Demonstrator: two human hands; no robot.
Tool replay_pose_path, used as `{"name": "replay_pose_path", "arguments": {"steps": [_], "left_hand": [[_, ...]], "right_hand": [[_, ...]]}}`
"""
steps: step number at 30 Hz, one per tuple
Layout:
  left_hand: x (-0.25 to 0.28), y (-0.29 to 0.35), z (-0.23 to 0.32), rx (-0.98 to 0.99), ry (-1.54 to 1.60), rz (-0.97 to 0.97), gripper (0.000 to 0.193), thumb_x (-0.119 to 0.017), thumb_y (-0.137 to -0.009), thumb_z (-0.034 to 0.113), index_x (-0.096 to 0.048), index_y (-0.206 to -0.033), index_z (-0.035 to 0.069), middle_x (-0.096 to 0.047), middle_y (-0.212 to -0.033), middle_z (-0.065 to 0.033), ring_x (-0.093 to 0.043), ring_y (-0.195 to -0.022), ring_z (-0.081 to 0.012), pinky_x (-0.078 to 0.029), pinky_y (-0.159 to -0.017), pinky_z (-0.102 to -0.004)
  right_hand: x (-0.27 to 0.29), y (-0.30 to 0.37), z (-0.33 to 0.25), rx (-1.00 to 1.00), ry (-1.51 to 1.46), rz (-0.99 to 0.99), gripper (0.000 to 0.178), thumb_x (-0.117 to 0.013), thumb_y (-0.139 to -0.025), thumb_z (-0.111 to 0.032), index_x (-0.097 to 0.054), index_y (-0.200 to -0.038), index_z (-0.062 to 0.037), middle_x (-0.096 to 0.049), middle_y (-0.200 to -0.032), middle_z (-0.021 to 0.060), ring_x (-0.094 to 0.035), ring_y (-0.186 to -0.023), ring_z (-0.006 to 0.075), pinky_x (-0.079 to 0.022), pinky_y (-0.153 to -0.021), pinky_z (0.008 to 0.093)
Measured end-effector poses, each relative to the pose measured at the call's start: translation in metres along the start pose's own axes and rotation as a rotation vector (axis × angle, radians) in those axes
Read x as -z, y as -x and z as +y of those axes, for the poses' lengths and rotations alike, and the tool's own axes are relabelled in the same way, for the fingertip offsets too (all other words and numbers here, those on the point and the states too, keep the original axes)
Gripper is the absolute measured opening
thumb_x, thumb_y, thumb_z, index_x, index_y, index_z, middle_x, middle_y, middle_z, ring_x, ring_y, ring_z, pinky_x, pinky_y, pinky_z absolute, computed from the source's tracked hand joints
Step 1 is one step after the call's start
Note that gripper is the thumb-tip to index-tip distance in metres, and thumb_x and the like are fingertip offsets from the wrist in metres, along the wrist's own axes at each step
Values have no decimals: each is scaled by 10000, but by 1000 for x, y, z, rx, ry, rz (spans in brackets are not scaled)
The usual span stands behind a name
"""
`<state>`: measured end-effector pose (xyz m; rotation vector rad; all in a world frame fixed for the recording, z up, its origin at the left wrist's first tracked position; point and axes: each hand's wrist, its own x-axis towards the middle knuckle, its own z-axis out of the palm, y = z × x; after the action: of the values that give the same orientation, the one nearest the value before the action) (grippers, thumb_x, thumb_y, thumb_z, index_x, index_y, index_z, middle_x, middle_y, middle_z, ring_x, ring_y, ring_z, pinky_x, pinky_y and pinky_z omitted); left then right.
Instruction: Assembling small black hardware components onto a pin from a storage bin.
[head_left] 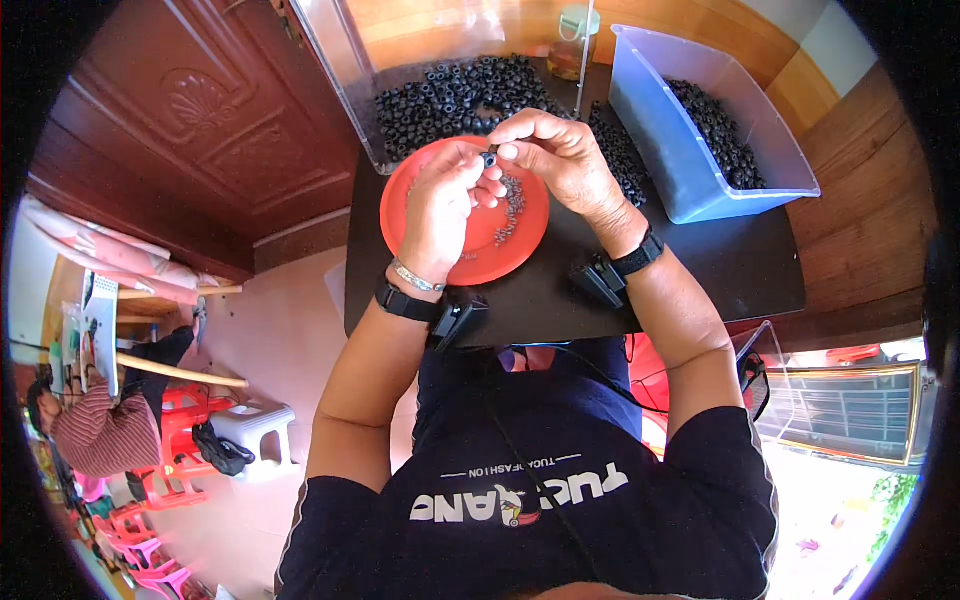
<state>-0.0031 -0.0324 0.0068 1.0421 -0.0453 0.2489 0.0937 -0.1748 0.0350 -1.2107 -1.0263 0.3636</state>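
Over the red plate (403, 222), my left hand (443, 200) pinches a small black round part with a hole (488, 160) between thumb and fingertips. My right hand (560, 158) meets it from the other side, thumb and forefinger pressed together right by that part. Whatever the right fingertips hold is too small to make out. Small silvery metal pieces (512, 215) lie scattered in the plate, below and between the hands. Behind the plate spreads a heap of similar black parts (470, 95), inside a clear plastic bin (350, 85) tipped toward me.
At the right stands a translucent blue bin (665, 165) with more black parts. Loose black parts (618, 150) lie beside it on the dark table (720, 270). A lidded jar (572, 45) is at the back. Far left, a person (110, 425) sits near stools (255, 435).
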Motion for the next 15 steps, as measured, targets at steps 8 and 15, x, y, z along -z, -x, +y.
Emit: {"name": "replay_pose_path", "arguments": {"steps": [8, 15], "left_hand": [[-2, 1, 1, 13, -26, -11, 136, -500, -885, 175, -538, -898, 45, -586, -814, -46, -574, -730, -130, -449, -644, -242], [-3, 2, 2, 47, -16, -26, 146, -501, -883, 171, -549, -920, 38, -588, -810, -48, -579, -730, -137, -455, -653, -252]], "right_hand": [[2, -1, -2, 35, 156, -15, 118, -604, -857, -33, -651, -964, -24, -626, -893, 32, -591, -875, 104, -481, -804, 254], [5, -1, -3, 5, 136, -84, 118, -596, -859, -22, -637, -969, -13, -608, -930, 34, -573, -884, 107, -470, -809, 247]]}}
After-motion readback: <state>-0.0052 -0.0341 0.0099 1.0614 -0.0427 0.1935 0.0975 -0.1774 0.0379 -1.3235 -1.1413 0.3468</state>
